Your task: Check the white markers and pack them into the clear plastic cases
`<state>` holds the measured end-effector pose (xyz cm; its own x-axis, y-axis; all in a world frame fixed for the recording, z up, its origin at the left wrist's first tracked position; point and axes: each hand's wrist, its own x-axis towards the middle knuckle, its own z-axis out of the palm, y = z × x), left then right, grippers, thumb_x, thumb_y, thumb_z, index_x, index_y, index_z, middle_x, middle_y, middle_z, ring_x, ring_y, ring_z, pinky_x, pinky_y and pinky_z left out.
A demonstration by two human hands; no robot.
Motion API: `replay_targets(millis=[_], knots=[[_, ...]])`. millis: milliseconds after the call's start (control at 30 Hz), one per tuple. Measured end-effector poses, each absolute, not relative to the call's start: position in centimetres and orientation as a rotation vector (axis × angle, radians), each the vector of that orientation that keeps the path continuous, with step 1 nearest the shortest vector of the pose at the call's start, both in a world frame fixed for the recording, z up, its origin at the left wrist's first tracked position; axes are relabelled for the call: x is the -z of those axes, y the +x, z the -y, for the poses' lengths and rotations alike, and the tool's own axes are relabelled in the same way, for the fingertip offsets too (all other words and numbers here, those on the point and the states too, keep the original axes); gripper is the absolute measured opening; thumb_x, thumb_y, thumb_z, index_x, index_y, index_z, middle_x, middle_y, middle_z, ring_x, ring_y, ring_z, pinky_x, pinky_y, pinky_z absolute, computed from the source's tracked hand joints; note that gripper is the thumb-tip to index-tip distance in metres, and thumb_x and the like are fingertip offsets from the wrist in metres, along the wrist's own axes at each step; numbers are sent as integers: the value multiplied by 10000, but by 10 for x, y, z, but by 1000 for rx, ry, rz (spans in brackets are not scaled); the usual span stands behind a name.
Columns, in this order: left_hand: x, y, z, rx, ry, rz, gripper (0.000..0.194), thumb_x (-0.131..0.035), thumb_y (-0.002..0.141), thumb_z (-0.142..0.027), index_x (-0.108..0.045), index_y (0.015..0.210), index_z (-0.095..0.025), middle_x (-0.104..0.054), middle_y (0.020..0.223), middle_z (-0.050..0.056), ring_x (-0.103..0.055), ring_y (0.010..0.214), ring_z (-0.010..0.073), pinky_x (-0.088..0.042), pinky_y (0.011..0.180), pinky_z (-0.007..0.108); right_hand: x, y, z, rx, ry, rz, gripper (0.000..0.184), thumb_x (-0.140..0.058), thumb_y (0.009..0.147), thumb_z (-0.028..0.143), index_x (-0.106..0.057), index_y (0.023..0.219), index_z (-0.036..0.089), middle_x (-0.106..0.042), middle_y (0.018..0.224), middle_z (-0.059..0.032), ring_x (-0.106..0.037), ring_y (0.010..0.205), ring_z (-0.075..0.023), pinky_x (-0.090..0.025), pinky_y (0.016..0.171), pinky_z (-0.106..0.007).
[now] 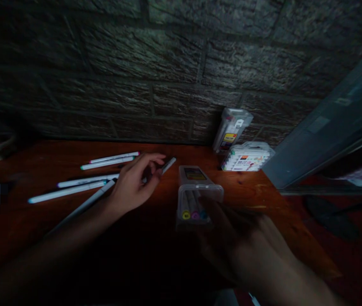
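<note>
A marker (168, 165) sticks out from between the thumb and fingers of my left hand (132, 182), which is closed on it above the table. Just right of it stands a clear plastic marker case (181, 203) with its lid (184, 176) swung back. Inside the case lie markers with a yellow cap end (186, 215), a pink cap end (195, 215) and a blue cap end (203, 214). My right hand (247, 242) reaches over the case's right side, a finger at its opening. Shadow and blur hide what those fingers grip, if anything.
Several loose white markers (69, 192) lie on the wooden table (155, 221) to the left. A tall clear case (232, 129) leans against the brick wall (120, 85), beside a case of markers (247, 157). A grey post (315, 119) rises at the table's right edge.
</note>
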<state>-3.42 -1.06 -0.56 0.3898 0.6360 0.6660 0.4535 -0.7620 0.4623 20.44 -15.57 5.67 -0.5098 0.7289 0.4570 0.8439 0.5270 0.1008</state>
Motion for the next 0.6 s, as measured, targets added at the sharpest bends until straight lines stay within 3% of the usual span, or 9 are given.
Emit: replay_targets(millis=[133,300,433,600], knots=[[5,-34,11,-1301,2439,-984,341,-597,941,-126,-606,1273,-208,-731,1092,60,-696,848,180,-573,780,349,-57,204,154,442,-1307,2449,362,-539,975,283,-687,1199,39,-785,752,-118,-719,541,-225,-496,441,-325],[3,-34,11,-1309,2447,-1003,324,-590,952,-154,-605,1271,-211,-732,1077,61,-694,846,181,-581,773,349,-64,204,159,446,-1237,2452,328,-472,996,213,-681,1176,35,-769,721,-99,-706,528,-195,-489,445,-306],[3,-34,11,-1330,2462,-997,353,-585,936,-122,-606,1279,-204,-731,1083,64,-698,868,179,-575,754,318,-76,212,168,440,-1178,2422,269,-469,1000,217,-657,1147,94,-763,727,-59,-703,523,-189,-475,431,-310],[2,-35,9,-1364,2472,-944,356,-575,932,-114,-607,1279,-187,-734,1074,63,-692,837,167,-569,732,298,-94,229,171,415,-1185,2251,178,-515,966,175,-635,1097,176,-765,743,-33,-726,576,-164,-531,522,-271]])
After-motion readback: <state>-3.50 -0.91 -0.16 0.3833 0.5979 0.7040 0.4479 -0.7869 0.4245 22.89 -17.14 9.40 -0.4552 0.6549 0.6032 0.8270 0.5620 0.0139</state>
